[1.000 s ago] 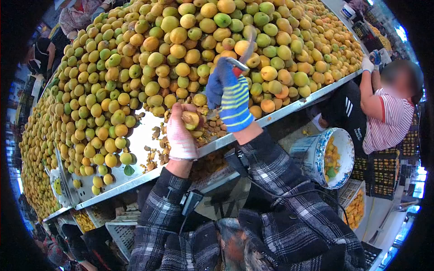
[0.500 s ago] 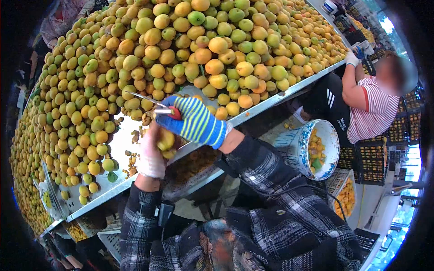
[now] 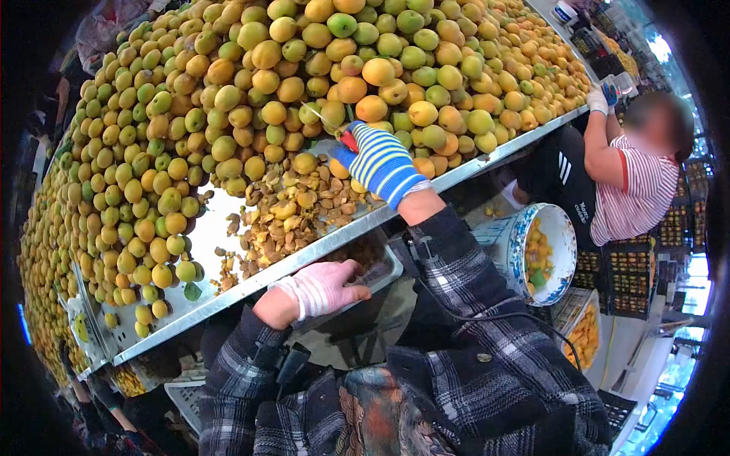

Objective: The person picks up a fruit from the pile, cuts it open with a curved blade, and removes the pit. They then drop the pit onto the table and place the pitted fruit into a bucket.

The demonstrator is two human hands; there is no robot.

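Note:
My right hand (image 3: pixel 380 163), in a blue and yellow striped glove, is closed around a knife (image 3: pixel 348 140) with a red handle. Its thin blade points up and left over the heaped apricots (image 3: pixel 365 72). Just left of that hand, a pile of apricot pits and scraps (image 3: pixel 285 209) lies on the metal table. My left hand (image 3: pixel 323 290), in a pale pink and white glove, is in front of the table's edge, above a tray (image 3: pixel 391 266) set below it. Its thumb and fingers are apart, and I see nothing held in them.
A metal rim (image 3: pixel 251 283) runs along the table's front. To the right stand a paint-stained bucket (image 3: pixel 540 251) of cut fruit and a crate (image 3: pixel 582 334) of orange pieces. A person (image 3: pixel 631 178) in a striped shirt works there, beside stacked black crates (image 3: pixel 627 281).
My left hand has moved down and right, off the table to the tray; the fruit it held has left it. My right hand with the knife has shifted right and slightly up.

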